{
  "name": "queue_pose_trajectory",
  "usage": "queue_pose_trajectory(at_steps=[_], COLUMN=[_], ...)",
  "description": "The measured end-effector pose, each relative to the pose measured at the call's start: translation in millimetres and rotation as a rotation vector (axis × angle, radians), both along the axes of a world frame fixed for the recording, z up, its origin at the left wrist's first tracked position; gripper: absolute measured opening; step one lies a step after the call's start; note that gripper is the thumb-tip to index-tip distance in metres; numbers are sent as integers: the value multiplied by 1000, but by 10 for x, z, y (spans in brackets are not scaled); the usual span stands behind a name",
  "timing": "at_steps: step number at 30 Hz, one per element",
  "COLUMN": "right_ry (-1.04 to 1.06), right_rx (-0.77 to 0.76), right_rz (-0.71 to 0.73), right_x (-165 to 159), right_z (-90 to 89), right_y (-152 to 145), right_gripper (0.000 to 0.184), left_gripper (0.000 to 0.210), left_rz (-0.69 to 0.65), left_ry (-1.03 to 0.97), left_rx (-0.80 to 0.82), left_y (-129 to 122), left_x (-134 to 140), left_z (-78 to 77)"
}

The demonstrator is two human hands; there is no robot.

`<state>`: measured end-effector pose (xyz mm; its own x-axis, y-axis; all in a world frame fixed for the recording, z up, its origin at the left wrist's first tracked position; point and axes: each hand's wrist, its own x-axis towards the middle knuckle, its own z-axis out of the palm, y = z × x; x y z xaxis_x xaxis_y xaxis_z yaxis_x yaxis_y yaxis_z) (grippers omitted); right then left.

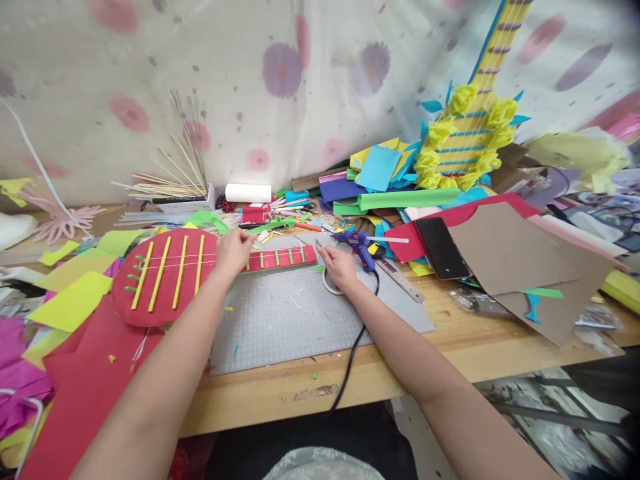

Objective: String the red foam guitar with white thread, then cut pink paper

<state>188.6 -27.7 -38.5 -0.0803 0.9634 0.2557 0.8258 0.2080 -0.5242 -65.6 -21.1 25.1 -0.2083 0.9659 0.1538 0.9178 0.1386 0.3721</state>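
Observation:
A red paper guitar (167, 277) lies on the table, its round body at the left with yellow strips and white strings across it. Its red neck (280, 258), marked with green strips, reaches right over a grey cutting mat (280, 320). Above the joint of body and neck is my left hand (234, 253), fingertips pinched together; what they hold is too small to make out. At the neck's right end my right hand (337, 263) is closed around scissors (330, 283), with a pale handle loop showing below and the thin tip pointing left. White string scraps lie on the mat.
A purple glue gun (357, 245) with a black cord lies right of my right hand, by a metal ruler (400, 280). A phone (443, 248) rests on brown cardboard (515, 253). A yellow guitar (465, 143) stands behind. Paper sheets (75, 300) lie at left.

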Motion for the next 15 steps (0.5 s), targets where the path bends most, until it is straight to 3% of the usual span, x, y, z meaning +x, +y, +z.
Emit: queue_pose_trajectory(at_steps=[3,6,11,15], right_ry=[40,46,18,13], right_rx=[-7,-43,-59,-58], right_rz=[-2,-5,6,15], right_x=[12,13,-3,-1], right_z=[1,16,23,-2], right_y=[14,18,12,14], right_gripper=[49,47,41,41], left_gripper=[29,31,29,32], left_rz=[154,97,-39,-15], left_ry=[42,134,293,266], left_rx=[-17,-113,-270,-379], left_y=[166,312,506,641], left_x=[-276,-388,-256,-186], left_z=[130,127,-11,-58])
